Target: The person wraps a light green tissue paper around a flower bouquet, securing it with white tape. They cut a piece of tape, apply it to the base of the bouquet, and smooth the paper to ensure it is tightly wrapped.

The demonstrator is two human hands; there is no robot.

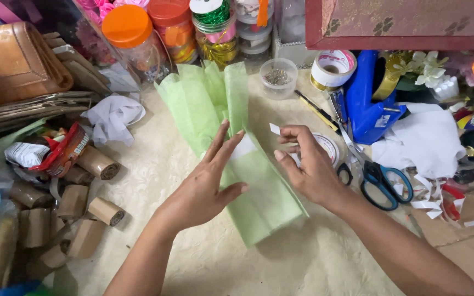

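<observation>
Pale green tissue paper (259,186), blue-handled scissors (382,183), an orange-lidded jar (135,41), white tape strip (275,129).

Green paper (259,192) is pressed flat by the left hand (207,183); a white strip (275,129) is pinched by the right hand (308,164).

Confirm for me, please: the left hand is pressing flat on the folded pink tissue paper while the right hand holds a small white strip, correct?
Not quite: in the head view the folded tissue paper is pale green, not pink. The left hand does press flat on it, and the right hand holds a small white strip.
</observation>
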